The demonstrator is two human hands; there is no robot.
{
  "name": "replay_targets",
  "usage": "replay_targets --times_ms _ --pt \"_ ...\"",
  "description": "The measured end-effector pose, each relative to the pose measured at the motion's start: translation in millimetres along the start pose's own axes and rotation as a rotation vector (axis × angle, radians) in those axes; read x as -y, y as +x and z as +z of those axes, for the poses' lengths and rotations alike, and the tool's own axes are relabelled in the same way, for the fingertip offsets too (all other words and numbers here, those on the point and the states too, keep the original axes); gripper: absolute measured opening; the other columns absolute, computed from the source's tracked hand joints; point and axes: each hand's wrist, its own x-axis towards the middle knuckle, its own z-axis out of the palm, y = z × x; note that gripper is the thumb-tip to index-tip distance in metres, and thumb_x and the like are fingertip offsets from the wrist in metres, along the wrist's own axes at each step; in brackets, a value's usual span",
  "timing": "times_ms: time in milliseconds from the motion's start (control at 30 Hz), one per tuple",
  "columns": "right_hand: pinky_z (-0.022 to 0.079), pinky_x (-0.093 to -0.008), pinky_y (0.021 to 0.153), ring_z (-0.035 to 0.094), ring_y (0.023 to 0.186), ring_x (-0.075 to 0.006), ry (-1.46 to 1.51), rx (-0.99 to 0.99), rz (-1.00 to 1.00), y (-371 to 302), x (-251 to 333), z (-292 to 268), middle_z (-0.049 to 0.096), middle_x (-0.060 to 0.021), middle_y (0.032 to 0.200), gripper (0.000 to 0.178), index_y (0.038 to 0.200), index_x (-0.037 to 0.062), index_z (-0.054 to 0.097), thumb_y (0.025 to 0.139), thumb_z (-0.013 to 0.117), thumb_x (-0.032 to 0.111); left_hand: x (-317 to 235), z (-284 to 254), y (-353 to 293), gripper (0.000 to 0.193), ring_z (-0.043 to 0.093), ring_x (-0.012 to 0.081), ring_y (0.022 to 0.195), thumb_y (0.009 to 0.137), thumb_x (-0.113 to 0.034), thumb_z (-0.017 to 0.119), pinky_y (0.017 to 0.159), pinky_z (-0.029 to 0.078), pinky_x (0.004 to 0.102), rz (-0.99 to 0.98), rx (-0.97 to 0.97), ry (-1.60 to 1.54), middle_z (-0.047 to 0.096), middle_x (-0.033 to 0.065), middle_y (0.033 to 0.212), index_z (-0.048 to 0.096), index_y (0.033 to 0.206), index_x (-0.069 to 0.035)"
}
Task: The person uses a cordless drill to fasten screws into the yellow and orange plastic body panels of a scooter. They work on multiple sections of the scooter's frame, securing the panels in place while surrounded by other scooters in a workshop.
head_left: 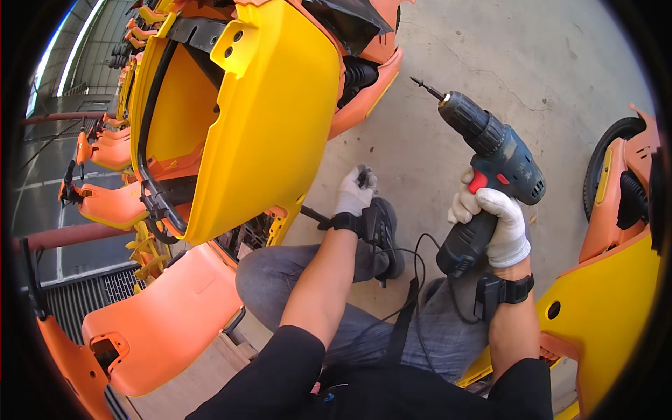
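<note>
Gripping the drill [519, 162] with the fingers of the right hand [507, 225], tilting its bit [428, 89] up-left above the cracked, spotted concrete floor [427, 157]. Curling the fingers of the left hand [353, 194] beside a shoe [383, 234]; cannot tell whether around anything. At left, a yellow panel [276, 133]; beyond, orange scooters [112, 204] and a ribbed wall [112, 33].

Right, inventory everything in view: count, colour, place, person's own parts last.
drill: one, dark blue, right
bit: one, dark, drill's tip
large panel: one, yellow, upper left
vehicles: several, orange, left
moulded piece: one, orange, lower left
near vehicle: one, orange and yellow, right
pipes: two, red, left
cables: uncounted, black, lap
floor: one, grey, upper right
shoe: one, black, centre
wristbands: two, black, wrists
legs: two, grey, below
left grip: one, white-gloved, near shoe
right grip: one, white-gloved, on drill
</note>
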Motion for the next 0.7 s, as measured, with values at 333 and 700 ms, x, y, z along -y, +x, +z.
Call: replay_targets --times_ms 333,700 --pt "0.053 -0.0368 0.070 0.062 0.067 -0.0225 -0.010 -0.041 0.117 -12.7 -7.5 -11.6 0.060 -0.0102 0.073 0.041 0.113 -0.0046 0.058 0.079 0.072 0.014 -32.9 -71.8 66.2 0.049 0.061 0.0339 0.110 0.106 -0.037 0.044 0.095 0.055 0.0490 0.231 -0.078 -0.751 0.062 0.0198 0.121 0.055 0.131 0.004" --pt "0.053 -0.0400 0.068 0.062 0.067 -0.0239 -0.054 -0.099 0.217 -9.4 -8.8 -11.5 0.062 -0.0106 0.075 0.047 0.114 -0.0059 0.058 0.077 0.077 0.015 -70.2 -57.3 82.1 0.035 0.060 0.0382 0.111 0.100 -0.022 0.048 0.094 0.053 0.0553 0.455 0.012 -0.943 0.065 0.0182 0.120 0.059 0.122 0.003"
